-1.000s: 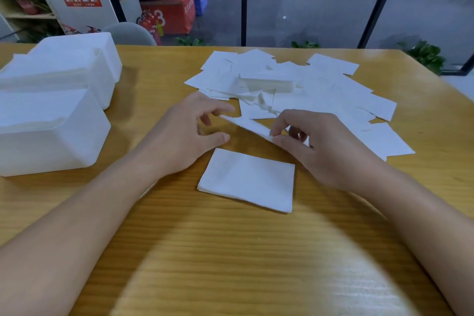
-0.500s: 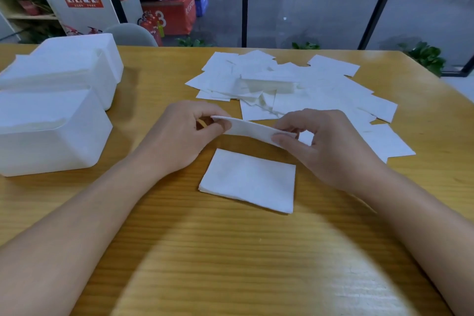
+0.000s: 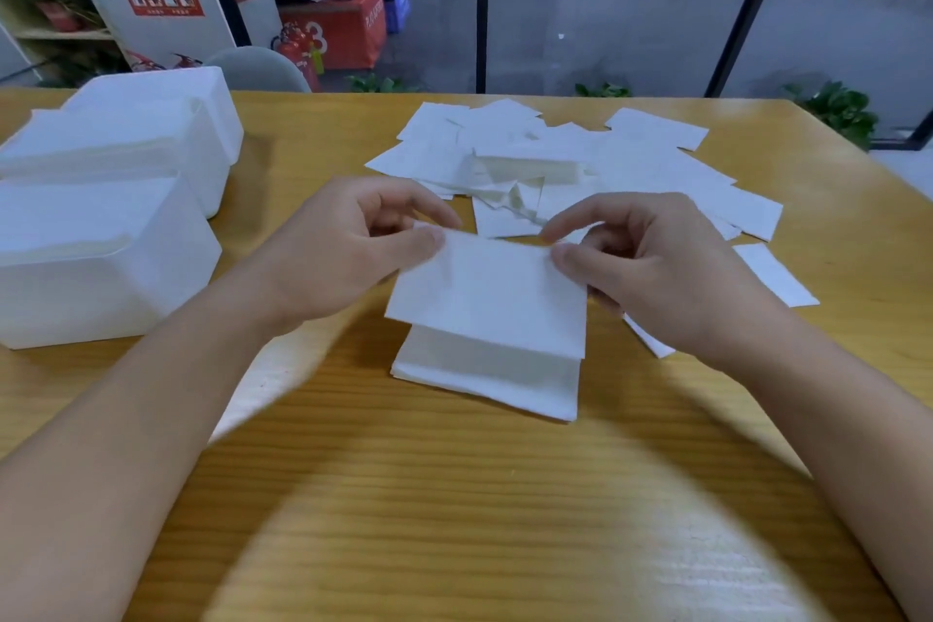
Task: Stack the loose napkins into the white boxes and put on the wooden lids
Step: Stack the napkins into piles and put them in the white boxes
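We hold one napkin (image 3: 487, 296) by its far edge, lifted above the table (image 3: 454, 495) and hanging toward us. Our left hand (image 3: 348, 253) pinches the left corner between thumb and forefinger; our right hand (image 3: 651, 268) pinches the right corner the same way, the other fingers loosely curled. The napkin's lower edge overlaps the far part of a small stack (image 3: 489, 381) of napkins lying flat just below it; we cannot tell whether the two touch.

Beyond our hands, a loose pile (image 3: 580, 157) of napkins spreads over the middle and right of the table, sheets overlapping at many angles. One stray sheet (image 3: 775, 275) lies past the right hand.

At the left edge stand three white boxes in a row running away from us: the near box (image 3: 91, 268), the middle box (image 3: 116, 147), the far box (image 3: 166, 91). The near two are open and hold napkins.
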Demonstrator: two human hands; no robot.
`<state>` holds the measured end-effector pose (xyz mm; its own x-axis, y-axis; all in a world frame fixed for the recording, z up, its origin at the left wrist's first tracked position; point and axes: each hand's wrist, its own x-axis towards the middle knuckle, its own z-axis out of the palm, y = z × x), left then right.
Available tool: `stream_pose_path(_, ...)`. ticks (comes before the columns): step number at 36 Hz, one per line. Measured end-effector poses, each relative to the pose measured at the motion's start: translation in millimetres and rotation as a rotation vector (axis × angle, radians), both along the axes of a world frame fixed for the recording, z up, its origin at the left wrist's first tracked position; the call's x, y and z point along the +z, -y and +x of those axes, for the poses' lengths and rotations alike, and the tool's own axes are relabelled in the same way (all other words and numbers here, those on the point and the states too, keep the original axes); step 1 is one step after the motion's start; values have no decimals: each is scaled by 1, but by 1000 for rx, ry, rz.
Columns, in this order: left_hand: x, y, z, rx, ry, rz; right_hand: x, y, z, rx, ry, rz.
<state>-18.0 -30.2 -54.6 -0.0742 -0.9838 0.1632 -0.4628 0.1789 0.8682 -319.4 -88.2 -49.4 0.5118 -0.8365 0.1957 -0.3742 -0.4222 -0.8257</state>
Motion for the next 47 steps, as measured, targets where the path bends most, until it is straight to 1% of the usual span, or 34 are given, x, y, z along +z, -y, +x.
stream_pose_path(2,0,-1,0,-28,25,105,0,0,-1,25,-72,105)
stream_pose_path(5,1,-4,-4,-49,117,189,-1,-2,-1,62,-222,134)
stream_pose_path(9,-3,-4,-9,-68,226,180,-3,-2,1,93,-364,103)
stream_pose_path(16,-9,-2,-9,-57,440,158,-10,-3,3,105,-435,30)
stream_pose_path(23,-11,-2,-7,-63,451,144,-12,-2,1,95,-435,-19)
stream_pose_path(26,-11,-1,-9,-23,444,89,-12,4,-1,-16,-422,-113)
stream_pose_path(28,-10,-1,-10,-8,396,46,-15,11,-3,-114,-432,-201)
stream_pose_path(31,-9,-2,-13,-41,347,32,-21,22,-5,-206,-481,-277)
stream_pose_path(35,-16,-4,-16,-85,346,65,-28,29,-5,-233,-486,-286)
stream_pose_path(47,-22,-2,-18,-93,366,91,-32,33,-2,-247,-461,-322)
